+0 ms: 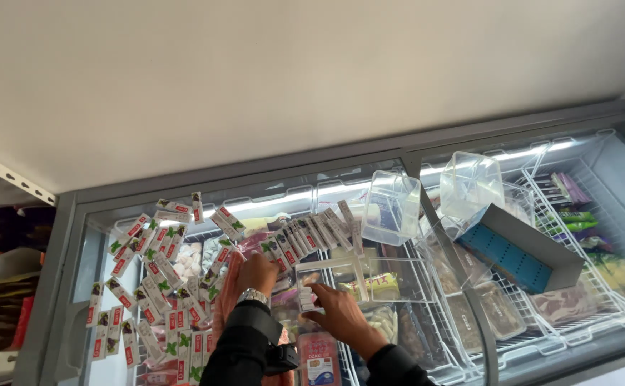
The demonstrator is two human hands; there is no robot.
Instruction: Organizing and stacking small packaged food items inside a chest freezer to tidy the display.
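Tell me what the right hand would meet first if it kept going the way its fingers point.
Probably the left hand: the right hand points left toward it, with a small white box at its fingertips; depth is unclear.

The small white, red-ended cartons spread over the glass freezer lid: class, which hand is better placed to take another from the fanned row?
Probably the left hand: it rests against the fanned row of cartons, while the right hand already pinches one carton.

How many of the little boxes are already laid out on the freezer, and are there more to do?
Many small boxes already lie spread over the freezer lid, with a neat row leaning in the middle. The right hand pinches one small box now; the left hand rests beside it. The lid's right half holds only clear tubs.
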